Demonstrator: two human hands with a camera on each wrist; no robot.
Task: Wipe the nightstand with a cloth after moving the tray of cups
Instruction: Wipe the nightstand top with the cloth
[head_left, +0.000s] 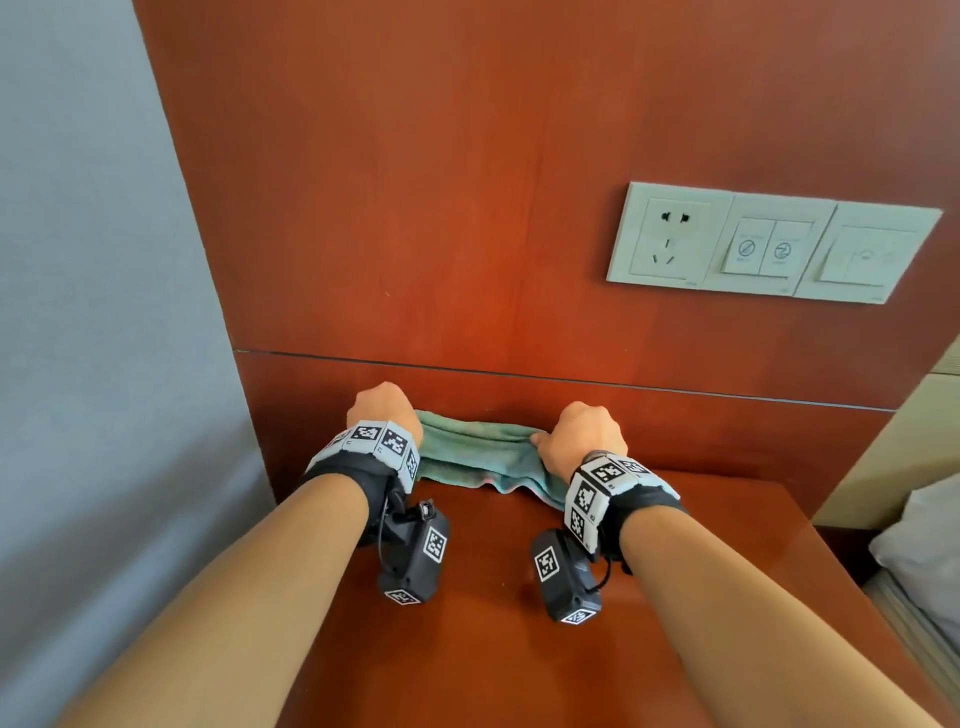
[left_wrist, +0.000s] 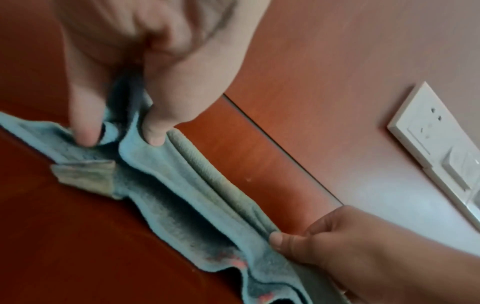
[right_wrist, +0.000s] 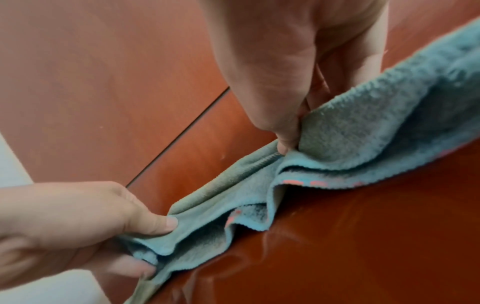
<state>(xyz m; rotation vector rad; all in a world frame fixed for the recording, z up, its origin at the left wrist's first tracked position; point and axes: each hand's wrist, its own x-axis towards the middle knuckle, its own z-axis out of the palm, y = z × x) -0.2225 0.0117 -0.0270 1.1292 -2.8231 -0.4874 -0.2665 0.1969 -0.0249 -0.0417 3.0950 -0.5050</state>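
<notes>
A teal cloth (head_left: 478, 452) with pink marks lies bunched in a long strip along the back of the red-brown nightstand (head_left: 493, 649), against the wall panel. My left hand (head_left: 387, 410) pinches its left end. In the left wrist view the thumb and fingers of that left hand (left_wrist: 119, 133) close on a fold of the cloth (left_wrist: 182, 195). My right hand (head_left: 587, 436) grips the right part. In the right wrist view this right hand (right_wrist: 288, 144) pinches the cloth (right_wrist: 363, 144) from above. No tray or cups are in view.
A wooden wall panel (head_left: 415, 208) rises directly behind the nightstand. A white socket and switch plate (head_left: 769, 244) sits on it at the upper right. A grey wall (head_left: 93, 312) runs on the left, and bedding (head_left: 924, 540) lies at the right edge.
</notes>
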